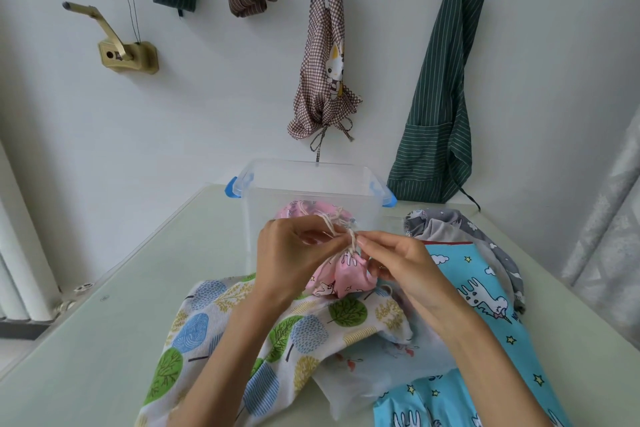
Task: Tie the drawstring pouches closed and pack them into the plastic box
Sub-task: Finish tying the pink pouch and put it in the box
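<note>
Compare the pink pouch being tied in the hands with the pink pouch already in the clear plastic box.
The pink printed pouch in the hands is held above the tree-print fabric, outside the clear plastic box; the pink pouch in the box lies inside.

Both hands, left hand and right hand, pinch the held pouch's cream drawstring; nothing touches the boxed one.

Both are pink with cream cords.

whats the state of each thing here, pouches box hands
pink pouch: neck gathered, held above the table, cord being tied
cord: pinched by both hands
left hand: pinches the cord
right hand: pinches the cord
plastic box: lid off, one pink pouch inside
pouch in box: cord looks tied
tree print pouch: lying flat, untied
blue unicorn pouch: lying flat
</note>
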A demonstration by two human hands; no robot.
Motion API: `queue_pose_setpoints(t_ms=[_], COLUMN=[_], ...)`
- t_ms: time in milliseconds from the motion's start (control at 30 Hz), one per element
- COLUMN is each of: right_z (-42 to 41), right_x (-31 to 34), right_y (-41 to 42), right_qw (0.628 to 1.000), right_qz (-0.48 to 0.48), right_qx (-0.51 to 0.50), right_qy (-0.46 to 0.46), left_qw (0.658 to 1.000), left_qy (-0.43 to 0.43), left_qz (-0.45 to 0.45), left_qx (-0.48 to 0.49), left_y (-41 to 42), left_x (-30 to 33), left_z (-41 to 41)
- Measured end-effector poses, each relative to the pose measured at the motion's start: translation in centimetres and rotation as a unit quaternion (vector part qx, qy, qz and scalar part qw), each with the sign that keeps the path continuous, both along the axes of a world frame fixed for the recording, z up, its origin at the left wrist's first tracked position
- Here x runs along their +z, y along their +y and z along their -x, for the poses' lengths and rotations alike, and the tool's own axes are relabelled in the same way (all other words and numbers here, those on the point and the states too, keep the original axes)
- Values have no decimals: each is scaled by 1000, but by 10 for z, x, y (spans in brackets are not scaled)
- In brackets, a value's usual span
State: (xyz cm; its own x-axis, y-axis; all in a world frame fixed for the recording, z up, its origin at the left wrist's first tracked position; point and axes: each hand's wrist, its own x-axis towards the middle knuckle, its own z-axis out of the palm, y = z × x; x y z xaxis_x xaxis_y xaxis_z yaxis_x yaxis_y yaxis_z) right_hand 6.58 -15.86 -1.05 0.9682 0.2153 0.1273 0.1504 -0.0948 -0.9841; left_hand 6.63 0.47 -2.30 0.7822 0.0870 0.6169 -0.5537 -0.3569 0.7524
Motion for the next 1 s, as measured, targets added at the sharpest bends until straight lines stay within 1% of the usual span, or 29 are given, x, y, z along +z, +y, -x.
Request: queue_pose_setpoints(t_ms=[67, 133, 200, 233, 267, 300, 333, 367, 400, 433, 467, 500, 533, 567, 600, 633, 667, 700, 733, 767, 800, 833, 867, 900, 933, 967, 1000], right_z=[0, 1, 0, 0, -1, -2, -4, -6, -8, -10, -12, -12, -11, -9, -6, -3, 1, 2, 1, 1, 1, 1, 1, 2, 1, 1, 3], right_x=[-2, -1, -1, -2, -2, -4, -6, -10, -12, -15, -18, -21, -22, -19, -13, -5, 2, 5, 7, 9, 10, 10, 10, 9, 9, 9, 8], right_y=[2, 3, 2, 1, 0, -1, -1, -1, -1, -1, -1, 0, 2, 3, 5, 7, 8, 7, 4, 2, 1, -1, -2, -5, -8, -10, -10], right_qw=[1000, 997, 988, 974, 945, 898, 841, 788, 750, 725, 708, 710, 741, 803, 886, 960, 994, 999, 993, 986, 988, 996, 1000, 993, 983, 978, 979], right_qz=[-15, -7, 25, 67, 137, 222, 302, 361, 400, 424, 440, 449, 440, 395, 308, 183, 54, -44, -113, -154, -146, -86, 4, 97, 161, 185, 189], right_qx=[-24, -52, -85, -117, -161, -206, -242, -266, -277, -282, -288, -286, -269, -240, -193, -125, -62, -21, 1, 15, 17, 2, -26, -57, -72, -70, -52], right_qy=[-13, -54, -127, -182, -250, -319, -378, -421, -449, -464, -471, -461, -431, -376, -287, -173, -65, 4, 43, 59, 56, 33, 6, -22, -47, -59, -60], left_qw=[999, 997, 992, 990, 990, 991, 992, 994, 995, 995, 995, 995, 994, 994, 993, 992, 990, 988, 986, 985, 986, 986, 985, 984, 983, 983, 983], left_qy=[12, 36, 56, 63, 68, 69, 67, 63, 61, 62, 67, 73, 79, 84, 88, 90, 92, 93, 94, 91, 88, 88, 93, 101, 111, 119, 127], left_qz=[27, 46, 56, 61, 64, 66, 65, 60, 51, 41, 33, 33, 34, 38, 45, 57, 71, 85, 95, 98, 96, 90, 84, 79, 74, 69, 64], left_qx=[-23, -59, -99, -111, -109, -97, -82, -69, -62, -61, -64, -66, -66, -66, -68, -74, -84, -93, -101, -105, -107, -110, -116, -122, -127, -125, -119], left_y=[-1, 1, 3, 5, 7, 9, 12, 15, 19, 22, 24, 26, 26, 26, 25, 22, 20, 18, 16, 16, 17, 17, 17, 16, 15, 13, 13], left_x=[0, 0, 1, 2, 2, 3, 4, 4, 5, 6, 7, 6, 5, 3, 1, 0, -1, 0, 1, 2, 3, 2, 1, 0, -1, -1, -1], left_z=[-1, -2, -2, -2, -2, -2, -3, -4, -4, -4, -4, -4, -5, -6, -7, -8, -9, -10, -10, -11, -12, -13, -12, -12, -12, -12, -12])
